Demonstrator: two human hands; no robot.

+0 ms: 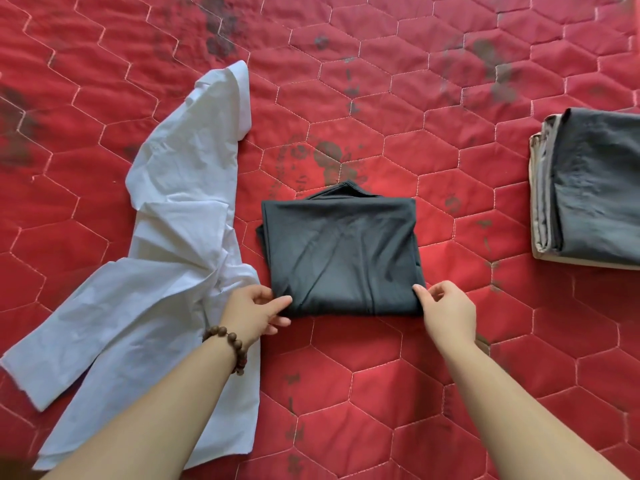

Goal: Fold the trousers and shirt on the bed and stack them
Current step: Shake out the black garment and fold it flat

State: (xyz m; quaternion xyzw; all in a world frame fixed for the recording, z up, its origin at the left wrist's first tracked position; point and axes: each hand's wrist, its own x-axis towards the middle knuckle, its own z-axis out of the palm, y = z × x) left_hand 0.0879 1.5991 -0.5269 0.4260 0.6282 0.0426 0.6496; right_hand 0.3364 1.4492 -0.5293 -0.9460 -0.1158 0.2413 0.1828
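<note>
You are looking down at a bed [346, 393] covered in a red quilt stitched in hexagons, with dark smudges. At the centre lie the trousers [341, 254], dark soft cloth already folded into a squarish bundle. Your left hand [254, 311] pinches its near left corner and your right hand [446, 311] pinches its near right corner, fingers curled on the fabric. The trousers look finished or nearly so. Just left of them, touching your left forearm, the shirt [166, 258] sprawls unfolded: thin, creased white cloth, 1 sleeve stretched away from you. It likely needs spreading flat next. At the right edge sits a stack of folded grey cloth [588, 192].
</note>
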